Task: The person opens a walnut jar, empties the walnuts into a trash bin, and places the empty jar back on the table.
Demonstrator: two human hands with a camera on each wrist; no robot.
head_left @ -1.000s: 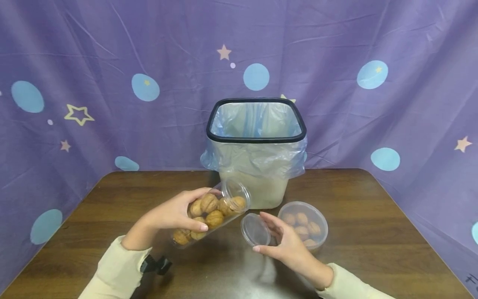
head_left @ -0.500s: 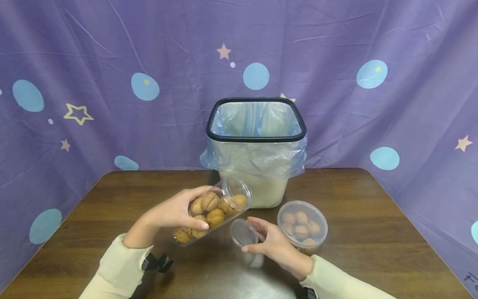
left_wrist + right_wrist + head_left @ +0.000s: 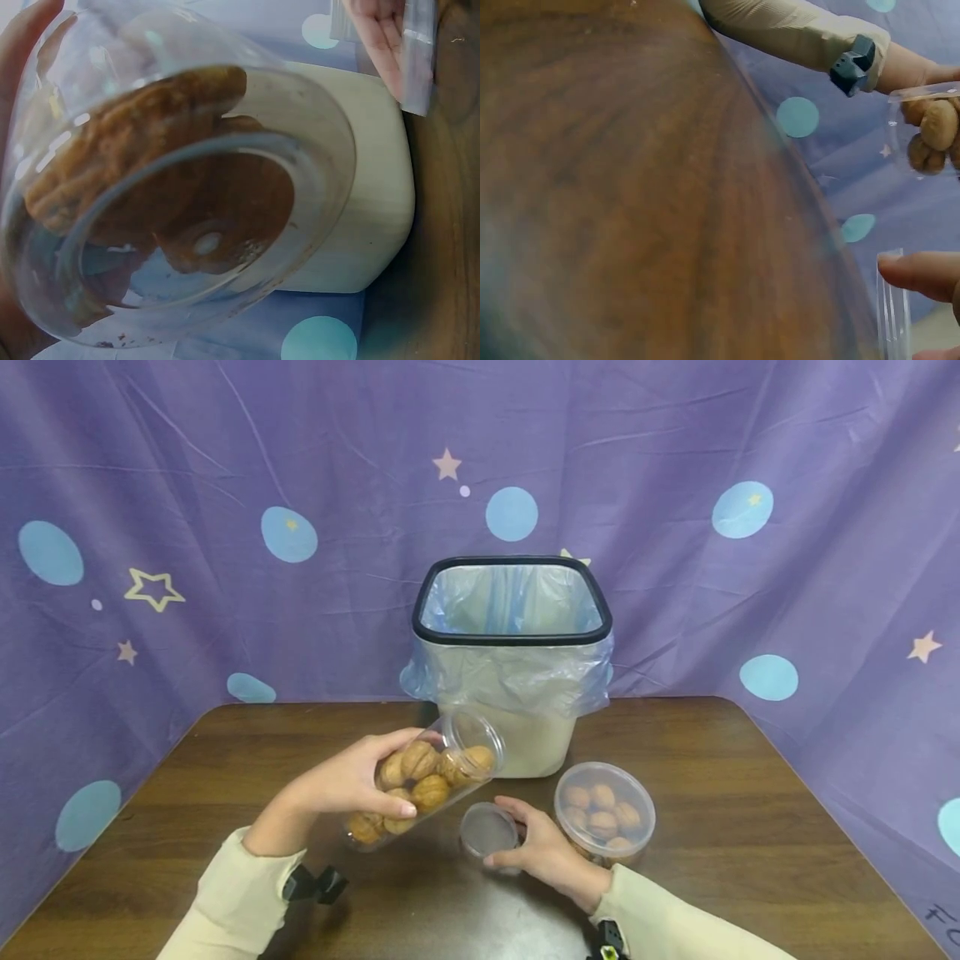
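My left hand [image 3: 348,789] grips a clear plastic jar [image 3: 427,789] of walnuts, tilted with its uncovered mouth up to the right. The jar's base [image 3: 180,225] fills much of the left wrist view, walnuts showing through. Right of it, my right hand [image 3: 551,856] holds a round clear lid [image 3: 488,833] by its edge, low over the table. In the right wrist view the thumb [image 3: 922,274] presses the rim of this lid [image 3: 892,315]. Close behind the right hand stands a round clear tub [image 3: 603,814] of walnuts, its top covered by a translucent lid.
A pale bin [image 3: 525,727] with a black rim and a bluish plastic liner stands at the back centre, behind the jar. The brown wooden table [image 3: 712,827] ends at a patterned purple cloth [image 3: 360,502]. A dark wrist device [image 3: 311,885] sits at the left cuff.
My right hand has moved left and toward me with the lid, which has gone lower and flatter near the table. The left hand and jar have barely moved.
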